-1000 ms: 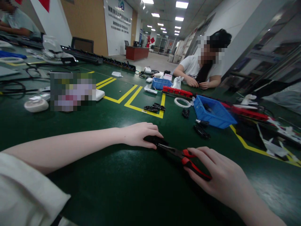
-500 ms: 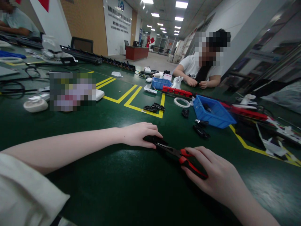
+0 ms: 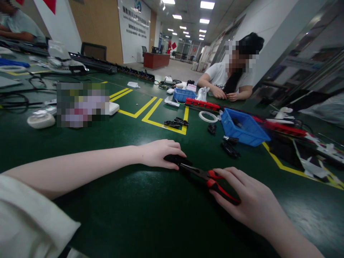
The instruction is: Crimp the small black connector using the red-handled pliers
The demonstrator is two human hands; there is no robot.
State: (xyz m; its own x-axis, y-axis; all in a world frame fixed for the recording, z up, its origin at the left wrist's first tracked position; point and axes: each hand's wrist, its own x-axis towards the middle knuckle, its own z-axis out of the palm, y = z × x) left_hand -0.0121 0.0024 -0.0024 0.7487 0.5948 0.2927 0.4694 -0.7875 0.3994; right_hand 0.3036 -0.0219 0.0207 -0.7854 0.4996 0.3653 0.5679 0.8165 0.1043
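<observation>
**Our Pliers Meet a Black Part**

Our left hand (image 3: 162, 154) is curled around a small black part (image 3: 174, 158) on the green table (image 3: 134, 215). Our right hand (image 3: 244, 197) is wrapped around the red and black handles of the pliers (image 3: 204, 174). The long, pointy tips reach the black part just beside our left thumb. We can't tell if they bite it.

Green table top spreads out between our hands and us, so we have room to move that way. Past our left hand, yellow tape (image 3: 146, 106) makes corners. Past our right hand, black clips (image 3: 230, 149) lie near the blue bin (image 3: 258, 138), so it is tighter there. Another person sits at the far edge.

A white sign (image 3: 135, 32) on the back wall has rows of Chinese writing and a line of English letters, too blurry for us to read. The person's white shirt (image 3: 217, 73) has dark letters, partly hidden.
</observation>
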